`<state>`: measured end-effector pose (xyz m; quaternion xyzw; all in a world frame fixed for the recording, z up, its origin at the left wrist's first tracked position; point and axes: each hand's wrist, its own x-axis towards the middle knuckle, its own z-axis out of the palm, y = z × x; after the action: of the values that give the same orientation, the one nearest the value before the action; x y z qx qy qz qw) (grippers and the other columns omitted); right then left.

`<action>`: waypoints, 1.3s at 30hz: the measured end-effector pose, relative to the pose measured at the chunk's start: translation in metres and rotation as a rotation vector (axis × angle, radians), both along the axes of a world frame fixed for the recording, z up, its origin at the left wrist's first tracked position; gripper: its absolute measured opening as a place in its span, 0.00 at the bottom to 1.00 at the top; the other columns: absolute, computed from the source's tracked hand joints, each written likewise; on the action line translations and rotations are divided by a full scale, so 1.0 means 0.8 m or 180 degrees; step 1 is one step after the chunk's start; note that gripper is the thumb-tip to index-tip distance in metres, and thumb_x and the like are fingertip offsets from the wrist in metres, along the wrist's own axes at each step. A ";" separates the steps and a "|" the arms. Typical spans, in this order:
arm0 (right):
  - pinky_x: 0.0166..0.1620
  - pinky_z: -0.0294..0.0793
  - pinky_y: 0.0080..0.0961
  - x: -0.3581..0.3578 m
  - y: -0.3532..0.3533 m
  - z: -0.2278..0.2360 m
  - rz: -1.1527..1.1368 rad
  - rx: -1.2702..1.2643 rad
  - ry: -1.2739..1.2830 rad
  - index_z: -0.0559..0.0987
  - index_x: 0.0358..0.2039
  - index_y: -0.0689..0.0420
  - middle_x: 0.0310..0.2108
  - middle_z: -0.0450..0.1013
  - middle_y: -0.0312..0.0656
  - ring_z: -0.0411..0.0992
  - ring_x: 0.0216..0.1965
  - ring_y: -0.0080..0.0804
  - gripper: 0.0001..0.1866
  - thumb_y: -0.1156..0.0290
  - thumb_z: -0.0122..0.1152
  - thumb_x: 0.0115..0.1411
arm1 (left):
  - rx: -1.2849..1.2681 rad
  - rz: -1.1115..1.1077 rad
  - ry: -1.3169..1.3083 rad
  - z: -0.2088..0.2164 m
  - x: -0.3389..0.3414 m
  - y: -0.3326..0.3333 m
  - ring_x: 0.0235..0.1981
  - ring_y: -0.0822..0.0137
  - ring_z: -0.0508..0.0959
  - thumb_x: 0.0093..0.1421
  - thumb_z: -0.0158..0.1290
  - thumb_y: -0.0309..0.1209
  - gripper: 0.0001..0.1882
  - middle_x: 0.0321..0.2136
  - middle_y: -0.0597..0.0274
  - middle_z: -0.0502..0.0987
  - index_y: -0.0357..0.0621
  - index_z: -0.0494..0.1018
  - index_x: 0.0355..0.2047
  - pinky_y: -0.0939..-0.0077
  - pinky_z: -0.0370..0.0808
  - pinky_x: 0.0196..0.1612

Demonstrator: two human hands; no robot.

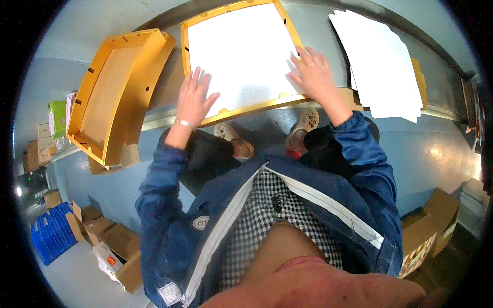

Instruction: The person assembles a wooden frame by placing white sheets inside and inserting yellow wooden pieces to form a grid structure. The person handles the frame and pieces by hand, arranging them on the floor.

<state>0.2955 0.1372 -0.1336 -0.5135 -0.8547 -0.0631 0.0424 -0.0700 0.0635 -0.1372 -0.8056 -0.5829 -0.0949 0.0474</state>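
A shallow yellow cardboard box (246,106) lies in front of me, its inside covered by a large white sheet (241,51). My left hand (194,97) rests at the box's near left corner, fingers spread over the rim and the sheet's edge. On the right side, my right hand (314,74) lies over the box wall with its fingers apart, thumb and fingertips reaching onto the sheet. Neither hand grips anything that I can see. A stack of white sheets (382,66) lies fanned out to the right of the box.
Yellow cardboard trays (115,95) stand stacked at the left, tilted, above a brown carton (115,160). Open cardboard boxes sit on the floor at lower left (115,236) and lower right (431,226). A blue stack (53,233) lies at far left. My feet are below the table edge.
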 end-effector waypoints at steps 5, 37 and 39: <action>0.68 0.52 0.54 -0.118 0.051 -0.058 -0.0209 -0.0820 0.0818 0.68 0.64 0.54 0.68 0.58 0.50 0.54 0.69 0.51 0.36 0.46 0.56 0.61 | -0.0829 0.0567 0.0888 -0.084 0.022 0.065 0.72 0.42 0.48 0.65 0.36 0.65 0.46 0.71 0.41 0.48 0.42 0.49 0.71 0.54 0.50 0.71; 0.46 0.79 0.33 0.438 -0.022 -0.130 -0.2379 0.0706 0.7091 0.71 0.54 0.69 0.48 0.74 0.52 0.75 0.45 0.41 0.22 0.73 0.61 0.61 | -0.1135 -0.1400 -0.0139 0.013 0.206 0.017 0.65 0.43 0.62 0.49 0.63 0.27 0.45 0.65 0.43 0.61 0.42 0.57 0.67 0.55 0.61 0.67; 0.44 0.78 0.33 0.434 0.003 -0.094 -0.2533 0.0708 0.7138 0.71 0.52 0.68 0.46 0.75 0.51 0.75 0.44 0.40 0.21 0.72 0.62 0.60 | -0.0960 -0.1561 -0.0307 0.032 0.237 0.037 0.69 0.42 0.56 0.51 0.61 0.25 0.46 0.68 0.39 0.55 0.40 0.53 0.69 0.54 0.57 0.69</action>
<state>0.6427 0.1398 -0.2090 -0.5046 -0.1123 0.3379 0.7865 0.1196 0.0932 -0.1114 -0.9150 -0.3798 -0.0539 -0.1249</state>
